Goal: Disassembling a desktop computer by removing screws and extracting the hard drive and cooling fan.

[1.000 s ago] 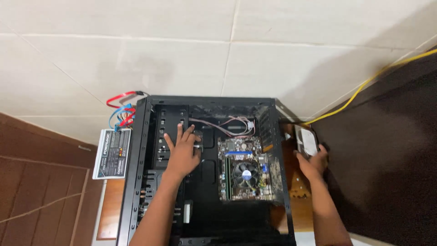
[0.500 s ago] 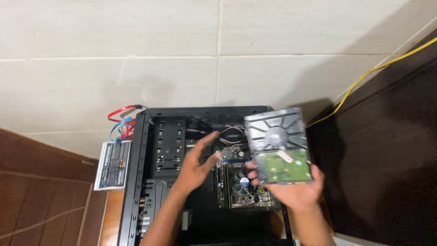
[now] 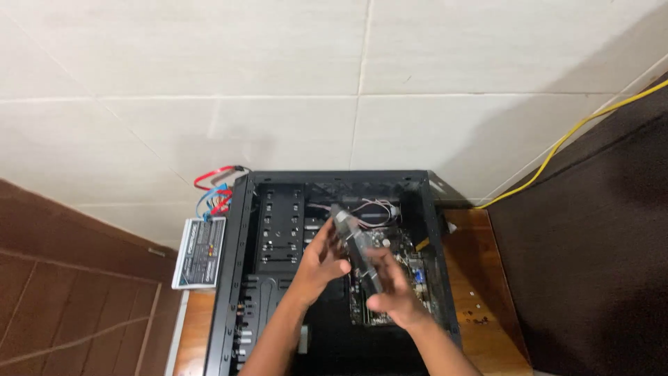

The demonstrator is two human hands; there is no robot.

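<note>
Left hand (image 3: 321, 261): fingers curled around the left side of the hard drive (image 3: 358, 252), thumb up near its top end, gripping. Right hand (image 3: 391, 292): fingers loosely closed on the drive's lower right edge, supporting it from below. Drive is held on edge, tilted, in the air over the middle of the open black PC case (image 3: 240, 278), above the motherboard (image 3: 396, 278).

Motion blur on the drive and both hands; exact fingertip contact can't be read. Motherboard is mostly hidden behind the hands. Case's near end and both elbows are cut off by the bottom edge.

Both forearms come up from the bottom edge and converge over the case centre. Case lies on a wooden table (image 3: 480, 278). Red and blue cables (image 3: 212, 188) and a silver power supply (image 3: 200, 252) sit just outside the case's left wall.
</note>
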